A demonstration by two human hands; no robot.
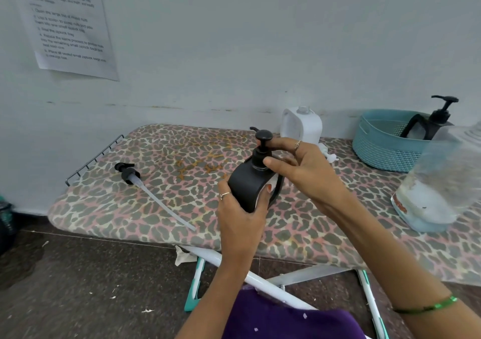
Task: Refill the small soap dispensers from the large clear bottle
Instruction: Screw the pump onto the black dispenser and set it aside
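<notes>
Loose pump (130,176) lies left of held dispenser (253,182); basket (385,146) right, behind large bottle (437,182)

Soft even daylight, faint shadows, wide-angle edge bending, slight blur

The large clear bottle (440,179) was blurred and cut off at the right edge; print on the wall paper (67,23) was unreadable.

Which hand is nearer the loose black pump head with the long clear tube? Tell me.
Left. The left hand grips the black dispenser, right of the loose black pump head. The right hand pinches the dispenser's pump collar, farther right.
</notes>
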